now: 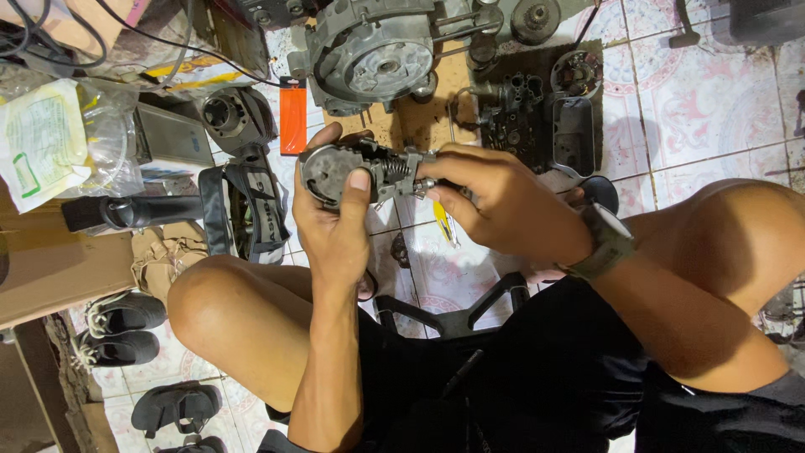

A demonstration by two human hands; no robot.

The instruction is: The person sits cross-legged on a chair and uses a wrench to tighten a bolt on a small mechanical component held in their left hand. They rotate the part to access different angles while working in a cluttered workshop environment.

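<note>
In the middle of the frame my left hand (334, 220) is clamped around a small grey metal engine part (356, 170) with a round face and a coil spring, my thumb pressed across its front. My right hand (495, 201), a watch (605, 243) at its wrist, pinches the part's spring end from the right, fingertips closed on it. Above them on the tiled floor (713, 101) sits a large engine casing (373, 54), with an orange card (293, 120) to its lower left.
</note>
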